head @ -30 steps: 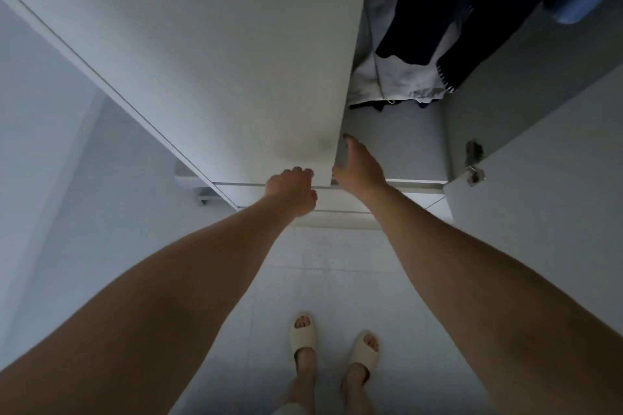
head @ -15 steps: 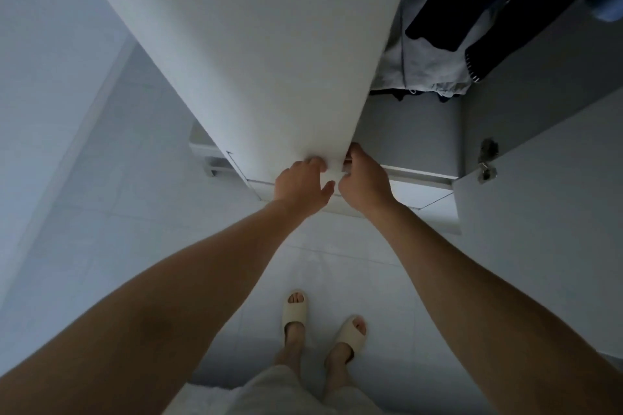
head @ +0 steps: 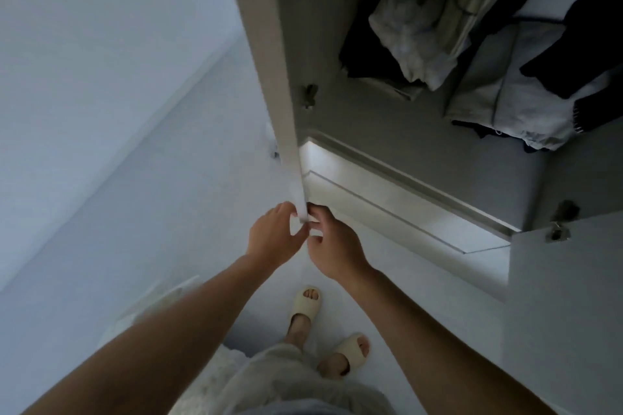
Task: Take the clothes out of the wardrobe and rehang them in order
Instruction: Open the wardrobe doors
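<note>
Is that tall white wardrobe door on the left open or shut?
Open. The tall white wardrobe door shows edge-on, both hands at its bottom corner, hanging dark and pale clothes exposed inside.

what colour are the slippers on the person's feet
Cream, off-white slippers, seen in the head view, the only one.

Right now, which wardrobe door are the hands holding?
The left door, seen edge-on: both hands grip its bottom corner. The right door is untouched.
</note>
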